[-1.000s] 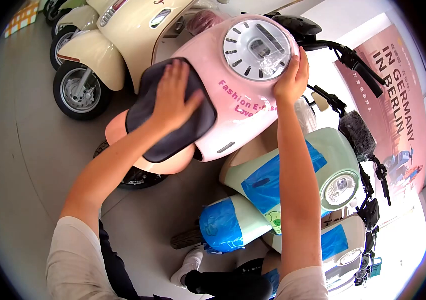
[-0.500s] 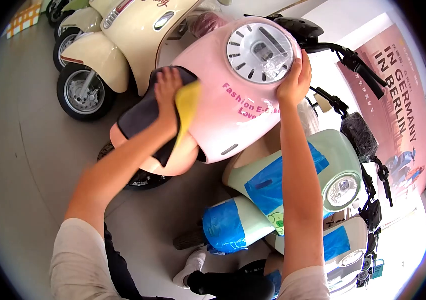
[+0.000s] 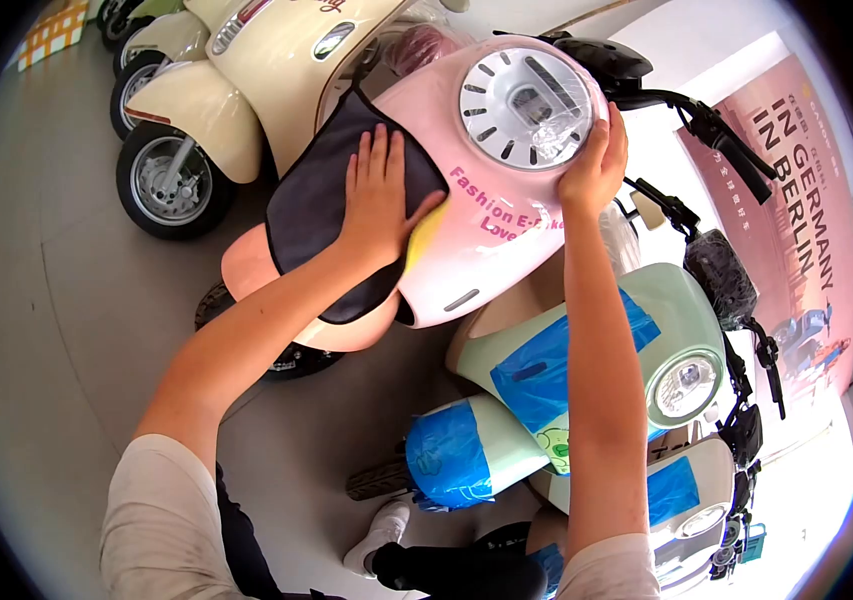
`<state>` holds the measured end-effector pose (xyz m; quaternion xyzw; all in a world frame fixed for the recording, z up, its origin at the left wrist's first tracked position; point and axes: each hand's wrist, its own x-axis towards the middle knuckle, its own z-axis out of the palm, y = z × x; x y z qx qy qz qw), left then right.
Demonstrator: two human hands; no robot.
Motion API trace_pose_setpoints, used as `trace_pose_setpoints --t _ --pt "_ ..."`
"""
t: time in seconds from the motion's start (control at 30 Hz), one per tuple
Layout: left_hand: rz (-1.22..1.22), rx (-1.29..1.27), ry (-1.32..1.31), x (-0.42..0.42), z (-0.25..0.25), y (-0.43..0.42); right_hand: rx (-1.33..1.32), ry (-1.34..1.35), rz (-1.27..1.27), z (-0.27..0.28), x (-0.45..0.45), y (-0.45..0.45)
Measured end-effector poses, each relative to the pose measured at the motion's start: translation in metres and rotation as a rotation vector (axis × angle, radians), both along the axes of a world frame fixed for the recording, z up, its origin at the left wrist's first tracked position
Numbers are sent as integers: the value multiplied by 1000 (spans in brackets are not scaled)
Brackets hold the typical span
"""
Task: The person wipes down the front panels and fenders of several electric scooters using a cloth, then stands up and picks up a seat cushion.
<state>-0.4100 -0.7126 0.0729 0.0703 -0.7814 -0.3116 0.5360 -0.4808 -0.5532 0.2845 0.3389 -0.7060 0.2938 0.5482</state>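
Note:
My left hand (image 3: pixel 378 205) lies flat, fingers stretched out, on a dark grey cloth (image 3: pixel 318 220) with a black edge. A yellow underside shows at the cloth's folded right edge, beside my thumb. Beneath it is the front of a pink scooter (image 3: pixel 486 255) with "Fashion E-Bike" lettering. My right hand (image 3: pixel 594 165) rests against the side of the scooter's round headlight (image 3: pixel 524 108), fingers extended along the housing; part of that hand's contact is hidden. Clear plastic film covers some of the headlight.
A cream scooter (image 3: pixel 201 110) stands to the left. A mint-green scooter (image 3: pixel 681 320) with blue film (image 3: pixel 531 365) is close on the right, with more scooters beyond. Black handlebars (image 3: pixel 711 125) stick out at upper right, before a pink poster (image 3: pixel 796 200).
My left hand and the cloth have moved right across the pink panel. The cloth, folded up with much yellow showing before, now lies spread wider. My right hand has stayed by the headlight.

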Motion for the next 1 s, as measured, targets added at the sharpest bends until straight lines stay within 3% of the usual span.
trace_pose_setpoints --t 0.17,0.37,0.5,0.57,0.6,0.63,0.7,0.73,0.77,0.83,0.9,0.97,1.0 --pt "-200 84 64 -11 24 -24 -1 53 9 0 -5 2" --pt "-293 66 -55 -61 32 -65 6 50 34 4 -1 2" --pt "-494 134 92 -104 57 -81 11 110 2 3 -2 3" --pt "-853 443 143 -124 77 -86 0 120 -9 2 -4 4" --pt "-1241 736 97 -114 103 -86 -11 113 -10 1 -5 4" --pt "-1303 983 90 -103 124 -77 -10 109 -18 1 -6 5" --pt "-1495 1047 -67 -108 148 -97 -15 90 -8 2 -2 5" --pt "-1901 869 -59 -132 151 -116 -24 79 -27 2 0 5" --pt "-1660 962 -91 -108 179 -104 -42 75 -10 2 1 5" --pt "-1477 743 -209 -139 214 -109 -64 74 -11 3 3 5" --pt "-1278 499 -452 -127 262 -92 -121 43 -10 3 6 4" --pt "-846 189 -549 -133 299 -63 -126 51 -19 1 7 5" --pt "-791 -84 -605 -132 315 -54 -134 60 -14 0 5 5"
